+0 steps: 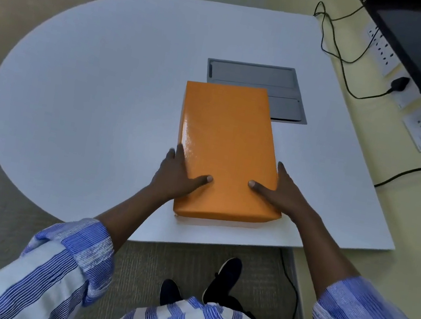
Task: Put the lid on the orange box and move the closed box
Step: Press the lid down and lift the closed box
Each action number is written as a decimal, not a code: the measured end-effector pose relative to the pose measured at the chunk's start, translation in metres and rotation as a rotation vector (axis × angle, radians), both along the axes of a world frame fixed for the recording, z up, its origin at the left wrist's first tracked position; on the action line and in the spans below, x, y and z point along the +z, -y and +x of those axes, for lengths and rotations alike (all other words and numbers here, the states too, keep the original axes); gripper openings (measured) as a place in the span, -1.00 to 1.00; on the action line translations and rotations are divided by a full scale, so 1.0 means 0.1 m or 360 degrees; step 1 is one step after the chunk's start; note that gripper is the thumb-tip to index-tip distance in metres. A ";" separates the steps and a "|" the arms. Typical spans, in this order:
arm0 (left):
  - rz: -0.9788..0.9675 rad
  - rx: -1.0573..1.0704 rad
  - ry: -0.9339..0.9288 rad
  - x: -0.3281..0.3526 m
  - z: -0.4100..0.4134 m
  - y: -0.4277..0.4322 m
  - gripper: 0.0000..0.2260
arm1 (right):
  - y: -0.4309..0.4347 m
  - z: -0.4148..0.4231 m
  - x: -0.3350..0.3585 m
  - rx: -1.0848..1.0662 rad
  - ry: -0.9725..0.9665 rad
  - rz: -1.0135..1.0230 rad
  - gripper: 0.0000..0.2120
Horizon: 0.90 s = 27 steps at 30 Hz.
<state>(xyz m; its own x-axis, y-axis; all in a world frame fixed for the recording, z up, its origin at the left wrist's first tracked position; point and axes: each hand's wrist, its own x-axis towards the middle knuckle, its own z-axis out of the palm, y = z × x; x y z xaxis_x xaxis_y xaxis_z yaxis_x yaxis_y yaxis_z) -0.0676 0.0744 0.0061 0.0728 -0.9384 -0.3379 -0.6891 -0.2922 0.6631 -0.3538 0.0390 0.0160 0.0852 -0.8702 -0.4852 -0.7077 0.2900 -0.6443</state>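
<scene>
Two hands: left (177, 174), right (281, 190) clasp box sides | orange box (227, 145) lidded | contents hidden

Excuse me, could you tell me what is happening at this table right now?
A person in a striped shirt has both hands on an orange box lying on the white table. The lid already covers it. The left hand and right hand press against its two long sides near the front, thumbs on top. The box's far end overlaps a grey panel set in the tabletop. Whether it is lifted or just resting is unclear.
</scene>
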 end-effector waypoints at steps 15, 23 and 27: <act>-0.0092 -0.0223 0.0862 -0.09 -0.26 1.32 -0.10 | 1.36 0.58 -0.05 0.0670 -0.0685 -0.0522 -0.11; -0.0054 -0.0178 0.0898 -0.05 -0.20 1.83 -0.15 | 1.97 0.70 -0.02 0.0798 -0.0737 -0.0552 -0.14; -0.0070 -0.0193 0.0861 -0.10 -0.10 2.09 -0.17 | 2.16 0.80 -0.05 0.0746 -0.0752 -0.0531 -0.15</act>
<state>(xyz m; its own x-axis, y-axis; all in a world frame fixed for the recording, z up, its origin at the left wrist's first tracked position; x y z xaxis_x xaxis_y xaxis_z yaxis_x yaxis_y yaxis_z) -0.0778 -0.1347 -0.0040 0.1156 -0.9632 -0.2425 -0.9617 -0.1697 0.2154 -0.2742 -0.1771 0.0105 0.3316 -0.9015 -0.2782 -0.9325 -0.2684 -0.2416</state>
